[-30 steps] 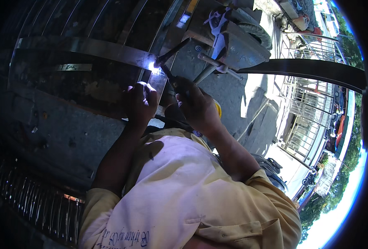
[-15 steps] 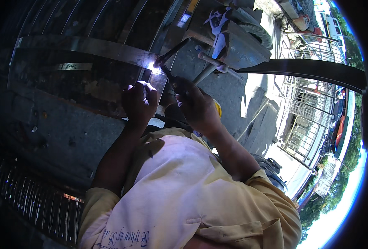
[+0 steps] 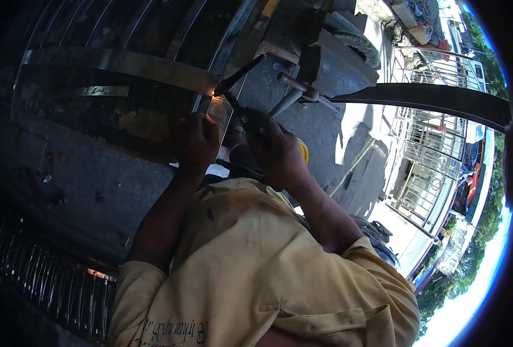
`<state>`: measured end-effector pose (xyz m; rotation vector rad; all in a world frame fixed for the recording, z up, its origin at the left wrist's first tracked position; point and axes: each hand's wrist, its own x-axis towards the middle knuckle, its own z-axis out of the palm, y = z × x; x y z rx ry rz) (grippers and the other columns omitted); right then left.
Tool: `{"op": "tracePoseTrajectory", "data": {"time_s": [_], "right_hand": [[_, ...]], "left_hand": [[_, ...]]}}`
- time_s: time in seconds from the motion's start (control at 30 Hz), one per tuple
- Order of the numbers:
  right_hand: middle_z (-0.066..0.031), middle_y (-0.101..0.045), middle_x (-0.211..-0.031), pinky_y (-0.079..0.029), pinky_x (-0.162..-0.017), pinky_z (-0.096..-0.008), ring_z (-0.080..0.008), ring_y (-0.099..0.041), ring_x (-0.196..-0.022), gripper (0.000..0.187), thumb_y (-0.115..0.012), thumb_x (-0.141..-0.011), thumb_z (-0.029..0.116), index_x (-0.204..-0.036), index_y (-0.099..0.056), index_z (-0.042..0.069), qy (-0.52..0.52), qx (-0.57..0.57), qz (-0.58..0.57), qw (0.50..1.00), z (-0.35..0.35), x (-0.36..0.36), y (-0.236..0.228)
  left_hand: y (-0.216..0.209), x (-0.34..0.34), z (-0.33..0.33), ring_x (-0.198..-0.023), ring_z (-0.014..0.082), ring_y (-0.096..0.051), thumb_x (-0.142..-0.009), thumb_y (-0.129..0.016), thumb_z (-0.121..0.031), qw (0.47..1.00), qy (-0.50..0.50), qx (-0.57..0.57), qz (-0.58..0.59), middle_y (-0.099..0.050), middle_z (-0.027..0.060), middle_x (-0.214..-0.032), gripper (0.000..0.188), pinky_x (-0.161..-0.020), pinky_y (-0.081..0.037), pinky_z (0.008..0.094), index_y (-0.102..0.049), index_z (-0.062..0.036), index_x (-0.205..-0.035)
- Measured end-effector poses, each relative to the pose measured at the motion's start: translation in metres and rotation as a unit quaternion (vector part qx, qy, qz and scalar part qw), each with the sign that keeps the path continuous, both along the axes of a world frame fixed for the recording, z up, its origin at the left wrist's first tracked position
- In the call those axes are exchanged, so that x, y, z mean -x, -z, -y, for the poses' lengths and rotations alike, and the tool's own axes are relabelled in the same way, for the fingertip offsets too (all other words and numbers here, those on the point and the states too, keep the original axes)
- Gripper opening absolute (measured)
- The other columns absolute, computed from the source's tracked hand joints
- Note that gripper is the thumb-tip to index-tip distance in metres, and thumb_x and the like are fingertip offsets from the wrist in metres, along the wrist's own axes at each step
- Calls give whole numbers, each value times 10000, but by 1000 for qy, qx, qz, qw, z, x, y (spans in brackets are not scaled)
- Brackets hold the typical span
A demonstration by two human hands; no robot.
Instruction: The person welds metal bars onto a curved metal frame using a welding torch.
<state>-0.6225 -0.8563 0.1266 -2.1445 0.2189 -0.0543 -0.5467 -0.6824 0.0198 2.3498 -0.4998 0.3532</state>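
My right hand point(image 3: 274, 147) is wrapped round the dark handle of a welding torch point(image 3: 246, 115). The torch head points at the end of a flat metal bar point(image 3: 135, 65), where a small orange glow point(image 3: 214, 94) shows at the joint with a crossing metal strip point(image 3: 219, 113). Just below that joint, my left hand point(image 3: 197, 139) is closed beside the crossing strip, thumb and fingers together. Whatever it may pinch is too dark to see. A short shiny metal piece point(image 3: 106, 91) lies left of the joint on the dark, stained work surface point(image 3: 143, 124).
Right of the torch stand a metal clamp with a bar handle point(image 3: 302, 92) and a blue-grey metal block point(image 3: 343, 66). A dark curved band point(image 3: 424, 98) crosses the right side. Several thin metal bars point(image 3: 48, 283) lie at lower left. White railings point(image 3: 424, 139) stand farther right.
The bright white arc at the joint has died to a small orange glow, and the light on my shirt and hands has faded. Both hands are almost where they were.
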Motion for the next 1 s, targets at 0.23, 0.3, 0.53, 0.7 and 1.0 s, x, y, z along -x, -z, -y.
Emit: {"op": "tracePoseTrajectory", "data": {"time_s": [0.23, 0.3, 0.53, 0.7, 1.0], "right_hand": [[-226, -706, -1128, -569, -803, -428, -381, -723, -1012, 370, -658, -974, 93, -1335, -576, 81, 15, -43, -20, 999, -1, -1, 0], [-227, -705, -1135, -569, -804, -428, -383, -723, -1013, 372, -657, -975, 96, -1338, -576, 85, 7, -39, -6, 999, 1, 1, 4], [-200, -717, -1149, -577, -822, -397, -326, -732, -1031, 394, -661, -970, 85, -1354, -577, 97, 17, -33, -17, 999, -2, -1, -2], [-177, -730, -1164, -585, -837, -360, -264, -744, -1037, 426, -668, -961, 61, -1373, -564, 96, 3, -13, -12, 1000, 2, 2, 4], [-228, -710, -1110, -576, -790, -438, -409, -721, -974, 390, -674, -958, 96, -1338, -587, 74, 16, -36, -19, 999, -1, 0, 0]], "left_hand": [[4, -1, 0, -646, 326, -592, -888, -660, -170, 1000, -13, 4, 4, -610, 93, -718, 111, -628, -454, 471, -596, -86, -854], [-2, 1, 0, -646, 320, -593, -880, -663, -172, 1000, 1, -2, -6, -611, 84, -714, 110, -633, -450, 460, -595, -90, -853], [-3, -1, 1, -651, 321, -594, -867, -666, -173, 1000, 4, -10, -11, -604, 72, -703, 114, -658, -451, 458, -587, -90, -863], [-6, 1, 0, -631, 309, -586, -861, -674, -171, 999, 1, -13, 30, -589, 74, -689, 116, -663, -442, 447, -588, -92, -855], [-2, -1, 1, -630, 293, -582, -857, -668, -170, 1000, 2, -11, 1, -593, 59, -704, 96, -670, -441, 408, -588, -120, -837]]}}
